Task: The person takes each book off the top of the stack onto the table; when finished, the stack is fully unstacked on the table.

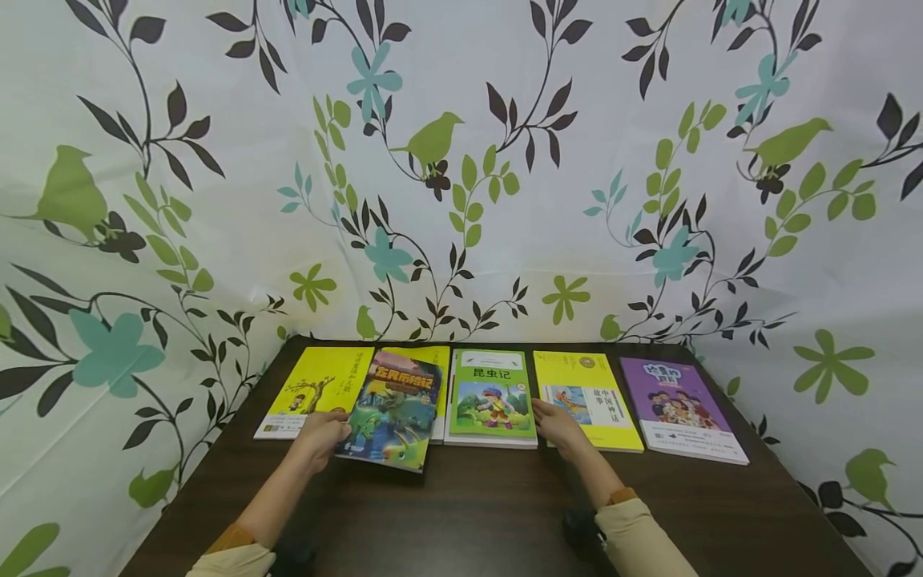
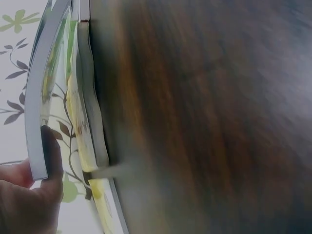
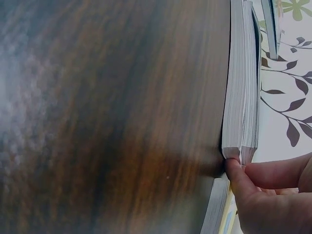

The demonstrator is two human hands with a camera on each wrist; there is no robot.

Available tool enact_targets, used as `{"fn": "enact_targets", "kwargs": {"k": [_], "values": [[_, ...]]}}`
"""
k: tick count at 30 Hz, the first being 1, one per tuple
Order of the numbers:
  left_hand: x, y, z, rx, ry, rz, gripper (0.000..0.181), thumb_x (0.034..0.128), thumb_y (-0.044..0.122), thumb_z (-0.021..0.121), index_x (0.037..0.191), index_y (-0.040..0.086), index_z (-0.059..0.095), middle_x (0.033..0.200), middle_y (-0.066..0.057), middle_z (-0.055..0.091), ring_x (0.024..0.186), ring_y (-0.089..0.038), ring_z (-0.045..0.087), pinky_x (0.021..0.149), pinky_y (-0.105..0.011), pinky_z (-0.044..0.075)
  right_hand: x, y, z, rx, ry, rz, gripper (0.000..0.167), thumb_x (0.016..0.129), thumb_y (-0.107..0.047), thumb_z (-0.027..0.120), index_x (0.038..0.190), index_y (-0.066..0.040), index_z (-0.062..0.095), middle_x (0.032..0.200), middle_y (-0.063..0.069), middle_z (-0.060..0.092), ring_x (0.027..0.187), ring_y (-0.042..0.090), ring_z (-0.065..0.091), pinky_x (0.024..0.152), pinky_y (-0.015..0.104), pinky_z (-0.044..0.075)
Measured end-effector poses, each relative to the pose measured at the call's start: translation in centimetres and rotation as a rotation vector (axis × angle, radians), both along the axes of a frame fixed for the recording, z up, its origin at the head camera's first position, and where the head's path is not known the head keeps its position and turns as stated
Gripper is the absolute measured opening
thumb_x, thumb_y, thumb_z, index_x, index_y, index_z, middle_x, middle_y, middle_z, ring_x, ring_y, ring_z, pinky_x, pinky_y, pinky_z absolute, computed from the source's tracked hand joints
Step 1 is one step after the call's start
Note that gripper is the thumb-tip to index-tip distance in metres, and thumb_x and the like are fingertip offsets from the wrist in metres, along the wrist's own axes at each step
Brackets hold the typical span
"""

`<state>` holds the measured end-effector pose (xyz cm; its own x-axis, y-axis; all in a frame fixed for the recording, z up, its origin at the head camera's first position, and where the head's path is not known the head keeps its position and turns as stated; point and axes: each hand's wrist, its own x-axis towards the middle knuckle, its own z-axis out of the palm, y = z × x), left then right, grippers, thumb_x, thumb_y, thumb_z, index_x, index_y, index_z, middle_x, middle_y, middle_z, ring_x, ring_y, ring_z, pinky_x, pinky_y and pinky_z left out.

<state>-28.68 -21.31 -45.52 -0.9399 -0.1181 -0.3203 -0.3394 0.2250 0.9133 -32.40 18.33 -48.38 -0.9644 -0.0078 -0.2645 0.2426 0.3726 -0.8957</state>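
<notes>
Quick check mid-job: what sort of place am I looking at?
Probably a small indoor tabletop workspace, perhaps a staged booth: a dark table, a white backdrop printed with birds and leaves behind it, and a row of colourful books toward its far edge.

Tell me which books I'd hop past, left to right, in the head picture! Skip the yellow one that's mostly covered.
Tree book → teal book → green book → plain yellow book → purple book.
</notes>
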Motion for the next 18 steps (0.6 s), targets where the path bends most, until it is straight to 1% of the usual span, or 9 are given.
{"fn": "enact_targets", "kwargs": {"k": [3,10,13,18], "values": [[0.5,-0.8,-0.1,0.001,-0.011,0.017,0.048,0.0958,-0.003,0.045,0.140,-0.019,0.036,0.123,-0.029,0.050,0.087,-0.020,0.060,0.069,-0.028,0.054,0.0,0.0,-0.1,-0.001,-0.004,-0.001,0.053,0.098,0.007,0.037,0.150,0.004,0.031,0.153,0.024,0.034,0.142,0.040,0.032,0.110,0.053,0.036],[1.8,-3.0,-0.4,-0.006,0.012,0.012,0.046,0.0972,-0.003,0.043,0.139,-0.022,0.035,0.118,-0.028,0.054,0.084,-0.017,0.060,0.069,-0.028,0.054,-0.1,0.1,-0.2,-0.026,-0.005,-0.001,0.054,0.097,0.008,0.036,0.150,0.005,0.030,0.153,0.025,0.032,0.142,0.040,0.031,0.110,0.053,0.036],[2.5,-4.0,-0.5,-0.002,0.017,0.024,0.046,0.0975,-0.002,0.042,0.138,-0.022,0.035,0.114,-0.026,0.056,0.081,-0.015,0.061,0.069,-0.028,0.054,0.0,0.1,-0.2,-0.027,-0.001,0.004,0.054,0.097,0.008,0.036,0.150,0.005,0.029,0.153,0.025,0.032,0.142,0.040,0.031,0.110,0.053,0.036],[3.8,-5.5,-1.1,0.023,0.035,0.044,0.046,0.0966,-0.004,0.041,0.137,-0.024,0.034,0.107,-0.024,0.061,0.079,-0.013,0.063,0.067,-0.030,0.055,0.1,0.1,-0.2,-0.029,0.003,0.012,0.055,0.097,0.009,0.036,0.150,0.005,0.029,0.154,0.026,0.031,0.142,0.041,0.030,0.111,0.053,0.035]]}}
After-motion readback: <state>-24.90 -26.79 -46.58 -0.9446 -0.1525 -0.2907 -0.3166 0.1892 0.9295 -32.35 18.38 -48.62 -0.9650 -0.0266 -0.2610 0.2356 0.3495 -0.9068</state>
